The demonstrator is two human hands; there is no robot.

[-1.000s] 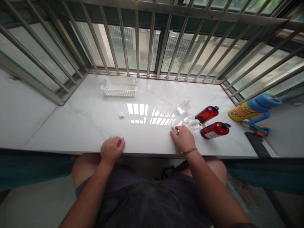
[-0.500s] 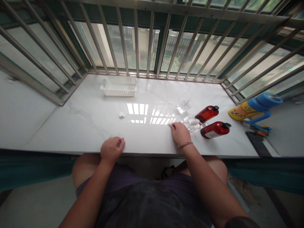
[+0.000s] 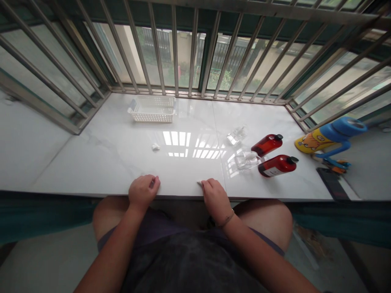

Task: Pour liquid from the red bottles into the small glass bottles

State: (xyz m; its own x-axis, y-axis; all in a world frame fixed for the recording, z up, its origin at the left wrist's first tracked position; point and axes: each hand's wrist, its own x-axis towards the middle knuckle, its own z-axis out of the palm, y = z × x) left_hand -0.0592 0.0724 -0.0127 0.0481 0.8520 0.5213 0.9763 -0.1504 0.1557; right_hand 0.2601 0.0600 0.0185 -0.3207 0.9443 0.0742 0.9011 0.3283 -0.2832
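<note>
My right hand (image 3: pixel 215 199) is closed in a pinch just above the front of the white countertop (image 3: pixel 100 162). A small white piece (image 3: pixel 199 182) pokes out between thumb and fingertips; its kind is too small to tell. My left hand (image 3: pixel 143 190) rests curled at the counter's front edge, and whatever it may hold is hidden. Beyond it lies a small crumpled white piece (image 3: pixel 155 147). To the right of my right hand is a clear plastic container (image 3: pixel 244 161) with white material in it. Behind that lies another clear plastic piece (image 3: pixel 236 135).
Two red-brown bottles with black caps, one farther (image 3: pixel 266 144) and one nearer (image 3: pixel 277 166), are on the right. A blue and yellow flask (image 3: pixel 330 134) and a dark phone (image 3: pixel 332 183) lie farther right. A white perforated basket (image 3: pixel 152 118) sits at the back, before the barred window.
My right hand has moved left and toward me, away from the clear container, with the small white piece in its pinch. My left hand has hardly moved.
</note>
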